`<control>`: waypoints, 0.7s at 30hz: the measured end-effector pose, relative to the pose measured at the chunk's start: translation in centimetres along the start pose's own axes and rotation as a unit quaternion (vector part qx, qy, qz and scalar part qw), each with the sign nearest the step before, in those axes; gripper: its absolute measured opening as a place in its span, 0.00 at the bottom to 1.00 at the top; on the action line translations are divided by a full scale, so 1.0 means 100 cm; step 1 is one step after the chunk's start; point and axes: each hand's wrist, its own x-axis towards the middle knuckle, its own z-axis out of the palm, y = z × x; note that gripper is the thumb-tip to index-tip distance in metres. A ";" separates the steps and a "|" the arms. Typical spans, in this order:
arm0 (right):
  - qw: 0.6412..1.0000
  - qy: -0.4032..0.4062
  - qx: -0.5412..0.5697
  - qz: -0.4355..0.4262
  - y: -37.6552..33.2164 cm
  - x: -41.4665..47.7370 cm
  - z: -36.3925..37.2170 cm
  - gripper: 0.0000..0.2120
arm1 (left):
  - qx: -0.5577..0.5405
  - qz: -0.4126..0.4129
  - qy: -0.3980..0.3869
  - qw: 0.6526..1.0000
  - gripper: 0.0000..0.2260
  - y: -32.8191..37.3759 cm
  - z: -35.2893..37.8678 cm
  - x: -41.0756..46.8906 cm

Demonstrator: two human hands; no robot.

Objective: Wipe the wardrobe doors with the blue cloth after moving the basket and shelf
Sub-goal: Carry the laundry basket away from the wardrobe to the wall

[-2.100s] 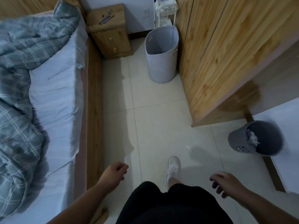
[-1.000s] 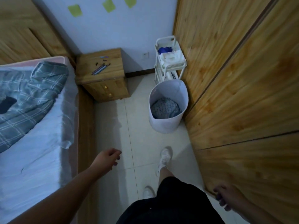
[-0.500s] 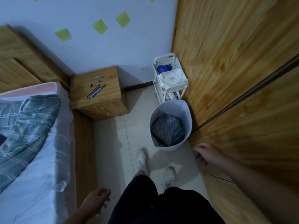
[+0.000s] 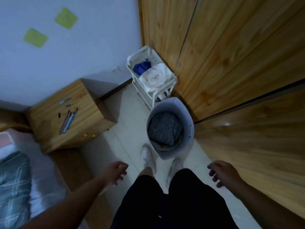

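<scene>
A grey fabric basket (image 4: 186, 113) with dark patterned laundry inside stands on the floor against the wooden wardrobe doors (image 4: 239, 66), just ahead of my feet. Behind it stands a white tiered shelf (image 4: 172, 80); the blue cloth (image 4: 142, 66) lies on its top tier beside white fabric. My left hand (image 4: 115, 171) hangs empty with loosely curled fingers, low and left of the basket. My right hand (image 4: 222, 173) is also empty with relaxed fingers, low and right of the basket, close to the wardrobe.
A wooden nightstand (image 4: 71, 116) with pens on top stands left of the basket. The bed (image 4: 14, 179) with a plaid blanket fills the lower left. A narrow strip of tiled floor (image 4: 125, 129) runs between the bed and the wardrobe. Green notes (image 4: 66, 18) hang on the wall.
I have stepped closer to the basket. My right hand dropped from beside the wardrobe door to low right, and my left hand rose and came forward.
</scene>
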 end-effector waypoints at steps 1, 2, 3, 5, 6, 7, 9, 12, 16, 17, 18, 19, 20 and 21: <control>1.000 0.010 0.013 0.014 0.009 0.001 0.003 0.08 | 0.015 0.013 -0.007 1.000 0.10 0.019 -0.007 0.009; 0.999 0.017 0.028 0.028 0.016 0.005 0.006 0.08 | 0.028 0.024 -0.013 0.999 0.10 0.037 -0.012 0.020; 0.998 0.021 0.044 0.044 0.021 0.012 0.010 0.07 | 0.034 0.032 -0.014 0.999 0.09 0.055 -0.017 0.034; 0.995 0.024 0.071 0.071 0.027 0.031 0.018 0.07 | 0.046 0.043 -0.011 0.998 0.09 0.084 -0.021 0.067; 0.993 0.026 0.083 0.079 0.028 0.044 0.024 0.07 | 0.059 0.048 -0.010 0.997 0.09 0.096 -0.020 0.086; 0.992 0.023 0.092 0.082 0.026 0.059 0.029 0.07 | 0.068 0.053 -0.004 0.996 0.09 0.105 -0.018 0.107; 0.992 0.022 0.099 0.075 0.019 0.095 0.040 0.06 | 0.085 0.056 0.013 0.995 0.08 0.115 -0.013 0.148; 0.992 0.055 0.109 0.043 0.004 0.157 0.051 0.05 | 0.112 0.062 0.041 0.991 0.07 0.122 0.002 0.209; 0.989 0.121 0.081 0.023 -0.009 0.242 0.065 0.24 | 0.185 0.078 0.083 0.976 0.21 0.123 0.024 0.286; 0.990 0.124 0.067 0.014 -0.009 0.263 0.068 0.32 | 0.186 0.084 0.088 0.975 0.25 0.122 0.030 0.303; 0.991 0.120 0.059 0.009 -0.009 0.282 0.070 0.37 | 0.177 0.087 0.089 0.976 0.28 0.122 0.036 0.319; 0.992 0.111 0.051 0.008 -0.009 0.298 0.074 0.40 | 0.166 0.088 0.088 0.978 0.29 0.121 0.040 0.333; 0.994 0.103 0.040 0.006 -0.008 0.312 0.077 0.41 | 0.163 0.090 0.088 0.978 0.29 0.122 0.045 0.344; 0.995 0.094 0.025 -0.002 -0.008 0.324 0.080 0.39 | 0.173 0.094 0.090 0.976 0.29 0.123 0.049 0.354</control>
